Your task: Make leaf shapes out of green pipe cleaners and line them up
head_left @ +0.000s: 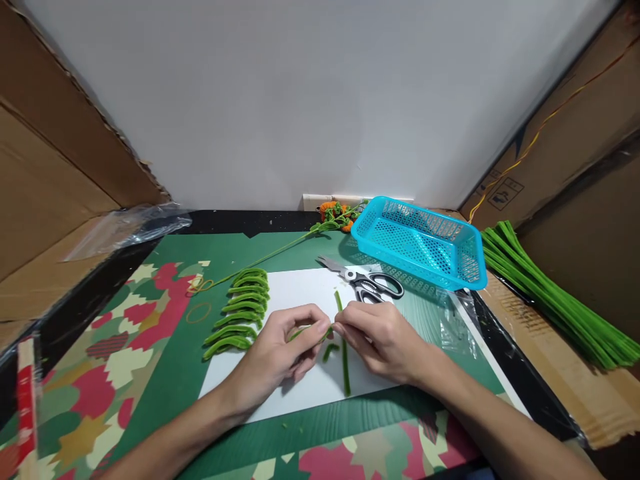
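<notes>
My left hand [286, 341] is closed around a green pipe cleaner [299, 333], with the thumb pressed against the fingers. My right hand [383, 333] pinches the tip of the same pipe cleaner, its fingertips almost meeting the left thumb. Beneath the hands lies a white sheet [270, 402]. A straight green pipe cleaner [346, 373] rests on it, partly covered by my right hand. Beside that is a short bent green piece [330, 351]. Several curved, folded green pipe cleaners [243, 308] form a column left of my left hand. Scissors [356, 275] with black-and-white handles lie slightly open beyond my right hand.
A blue perforated basket [423, 263] stands at the back right. Right of it lies a thick bundle of green pipe cleaners [560, 300] on cardboard. An orange flower [330, 211] with a long green stem crosses the back. Cardboard walls [580, 160] flank the table.
</notes>
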A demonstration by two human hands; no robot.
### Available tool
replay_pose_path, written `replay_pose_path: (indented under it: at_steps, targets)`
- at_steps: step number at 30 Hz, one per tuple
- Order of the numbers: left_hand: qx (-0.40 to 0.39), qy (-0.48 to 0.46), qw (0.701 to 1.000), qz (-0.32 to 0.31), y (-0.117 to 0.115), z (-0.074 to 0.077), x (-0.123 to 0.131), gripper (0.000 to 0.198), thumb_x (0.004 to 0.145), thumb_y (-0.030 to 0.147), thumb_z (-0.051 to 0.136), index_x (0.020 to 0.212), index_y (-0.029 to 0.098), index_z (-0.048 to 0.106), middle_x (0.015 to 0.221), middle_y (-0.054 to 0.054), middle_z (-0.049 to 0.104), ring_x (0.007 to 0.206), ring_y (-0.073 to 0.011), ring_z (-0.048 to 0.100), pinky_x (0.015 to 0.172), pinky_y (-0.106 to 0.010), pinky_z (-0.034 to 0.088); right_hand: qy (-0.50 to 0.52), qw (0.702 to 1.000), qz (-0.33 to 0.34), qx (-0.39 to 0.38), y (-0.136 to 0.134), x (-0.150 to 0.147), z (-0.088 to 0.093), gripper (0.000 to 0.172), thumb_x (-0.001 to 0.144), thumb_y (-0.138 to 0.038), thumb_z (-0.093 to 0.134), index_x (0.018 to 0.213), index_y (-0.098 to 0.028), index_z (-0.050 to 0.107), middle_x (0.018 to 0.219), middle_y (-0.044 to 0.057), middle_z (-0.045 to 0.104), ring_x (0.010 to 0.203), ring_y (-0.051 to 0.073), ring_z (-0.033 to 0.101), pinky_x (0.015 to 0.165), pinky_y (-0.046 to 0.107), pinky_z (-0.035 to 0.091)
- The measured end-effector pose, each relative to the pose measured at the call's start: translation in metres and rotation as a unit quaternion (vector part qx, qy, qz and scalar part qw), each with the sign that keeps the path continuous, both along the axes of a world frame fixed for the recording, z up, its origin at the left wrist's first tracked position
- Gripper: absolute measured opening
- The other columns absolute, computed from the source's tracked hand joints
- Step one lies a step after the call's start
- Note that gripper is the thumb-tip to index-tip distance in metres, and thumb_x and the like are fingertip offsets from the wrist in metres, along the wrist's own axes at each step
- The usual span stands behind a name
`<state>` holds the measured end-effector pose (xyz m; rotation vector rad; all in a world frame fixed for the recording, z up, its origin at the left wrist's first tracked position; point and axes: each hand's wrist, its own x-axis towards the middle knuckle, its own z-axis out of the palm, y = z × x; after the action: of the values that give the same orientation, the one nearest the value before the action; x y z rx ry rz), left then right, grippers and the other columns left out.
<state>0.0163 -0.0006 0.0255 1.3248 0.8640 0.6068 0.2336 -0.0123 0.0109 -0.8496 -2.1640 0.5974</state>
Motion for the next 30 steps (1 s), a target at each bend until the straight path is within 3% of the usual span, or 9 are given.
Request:
replay_pose_path:
  at_steps: [3, 7, 10, 12, 14, 17, 21, 26, 30]
  targets:
    - [-0.027, -0.012, 1.000, -0.003, 0.001, 0.001, 0.000, 0.034, 0.100, 0.050, 0.065, 0.090, 0.018, 0.063, 0.054, 0.009, 0.044, 0.036, -0.0044, 0.033, 0.036, -0.017, 0.018, 0.012, 1.000, 0.000, -0.023, 0.000, 0.001, 0.004, 0.024, 0.107, -0.022, 0.049, 0.088, -0.016, 0.063, 0.074, 0.000, 0.056, 0.062, 0.013, 0.045, 0.060, 0.026, 0.032]
    - [0.052, 0.044, 0.998, -0.011, 0.001, 0.006, -0.006, 0.030, 0.101, 0.047, 0.065, 0.090, 0.020, 0.062, 0.061, 0.007, 0.047, 0.042, -0.0054, 0.037, 0.039, -0.017, 0.025, 0.125, 0.971, -0.018, -0.204, -0.004, -0.009, 0.012, 0.030, 0.103, -0.029, 0.059, 0.075, -0.017, 0.063, 0.062, -0.004, 0.050, 0.056, 0.010, 0.041, 0.056, 0.024, 0.031]
    - [0.291, 0.124, 0.948, 0.024, 0.003, 0.007, -0.014, 0.013, 0.100, 0.028, 0.066, 0.089, 0.021, 0.067, 0.077, 0.000, 0.067, 0.064, -0.0130, 0.062, 0.058, -0.020, 0.047, 0.293, 0.860, 0.008, -0.417, -0.005, -0.023, 0.012, 0.042, 0.094, -0.045, 0.070, 0.065, -0.018, 0.057, 0.054, -0.007, 0.044, 0.046, 0.007, 0.032, 0.046, 0.023, 0.025]
    - [0.462, 0.147, 0.875, 0.004, 0.006, 0.004, -0.021, 0.010, 0.097, 0.014, 0.065, 0.098, 0.022, 0.071, 0.081, -0.001, 0.072, 0.068, -0.0146, 0.066, 0.065, -0.022, 0.050, 0.362, 0.760, 0.025, -0.540, -0.003, -0.029, 0.011, 0.044, 0.087, -0.048, 0.076, 0.063, -0.020, 0.052, 0.048, -0.012, 0.034, 0.040, 0.005, 0.018, 0.041, 0.022, 0.016]
    - [0.587, 0.161, 0.793, -0.041, 0.010, 0.001, -0.025, 0.025, 0.094, 0.005, 0.063, 0.108, 0.022, 0.074, 0.084, -0.003, 0.075, 0.067, -0.0154, 0.066, 0.066, -0.023, 0.049, 0.371, 0.710, 0.034, -0.597, 0.001, -0.030, 0.011, 0.045, 0.085, -0.048, 0.078, 0.062, -0.021, 0.050, 0.047, -0.014, 0.027, 0.040, 0.005, 0.010, 0.039, 0.022, 0.011]
    - [0.577, 0.186, 0.794, -0.045, 0.011, 0.003, -0.023, 0.020, 0.096, 0.010, 0.063, 0.107, 0.022, 0.074, 0.085, -0.004, 0.075, 0.070, -0.0167, 0.066, 0.068, -0.024, 0.048, 0.312, 0.800, 0.017, -0.513, 0.005, -0.023, 0.012, 0.041, 0.091, -0.045, 0.071, 0.064, -0.019, 0.054, 0.050, -0.010, 0.038, 0.041, 0.006, 0.022, 0.041, 0.023, 0.019]
    - [0.260, 0.161, 0.952, -0.007, 0.010, 0.014, -0.012, 0.023, 0.104, 0.039, 0.060, 0.095, 0.021, 0.071, 0.078, -0.001, 0.066, 0.067, -0.0148, 0.060, 0.056, -0.021, 0.043, 0.114, 0.980, -0.030, -0.161, 0.004, -0.010, 0.009, 0.025, 0.102, -0.025, 0.056, 0.081, -0.015, 0.067, 0.066, -0.002, 0.057, 0.057, 0.011, 0.047, 0.058, 0.024, 0.034]
    - [-0.056, 0.037, 0.995, -0.068, 0.012, 0.009, -0.010, 0.036, 0.101, 0.054, 0.061, 0.089, 0.020, 0.062, 0.048, 0.010, 0.037, 0.039, -0.0058, 0.025, 0.039, -0.017, 0.019, -0.031, 0.998, -0.019, 0.055, 0.000, -0.005, 0.001, 0.031, 0.108, -0.022, 0.041, 0.086, -0.016, 0.063, 0.070, 0.002, 0.058, 0.059, 0.014, 0.045, 0.055, 0.027, 0.029]
    - [-0.076, 0.007, 0.993, -0.092, 0.010, 0.002, -0.013, 0.034, 0.100, 0.054, 0.064, 0.093, 0.022, 0.056, 0.043, 0.013, 0.038, 0.031, -0.0064, 0.030, 0.036, -0.016, 0.022, 0.067, 0.995, -0.016, -0.071, -0.003, -0.010, 0.006, 0.023, 0.100, -0.022, 0.054, 0.080, -0.016, 0.063, 0.065, -0.002, 0.053, 0.056, 0.011, 0.042, 0.054, 0.024, 0.031]
